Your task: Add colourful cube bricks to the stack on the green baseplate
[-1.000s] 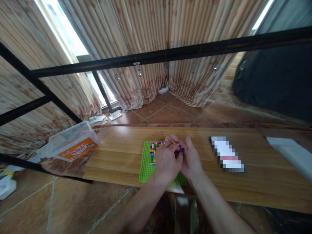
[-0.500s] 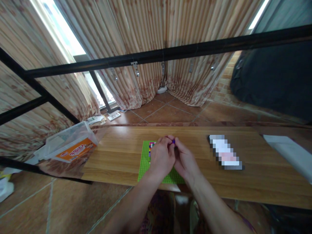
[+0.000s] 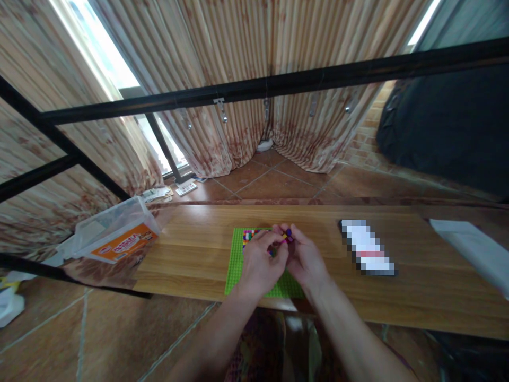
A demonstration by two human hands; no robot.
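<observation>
A green studded baseplate point(image 3: 235, 265) lies on the wooden table, with small multicoloured bricks point(image 3: 248, 235) set on its upper left part. Above the plate, my left hand point(image 3: 263, 262) is closed, its thumb and fingertips pinched near a few small bricks. My right hand point(image 3: 306, 260) is curled beside it, holding small purple and yellow bricks point(image 3: 287, 235) at the fingertips. The two hands almost touch and cover much of the plate. Exactly what the left fingertips pinch is hidden.
A phone point(image 3: 368, 248) with a blurred screen lies on the wooden table point(image 3: 191, 254) to the right. White paper point(image 3: 469, 249) rests at the far right. A clear plastic box with an orange label point(image 3: 123, 245) stands left. A black metal bar point(image 3: 254, 87) crosses beyond the table.
My hands have parted slightly and the right one has turned its palm up more. Several purple and yellow bricks now show between the fingers, where only one purple spot showed before.
</observation>
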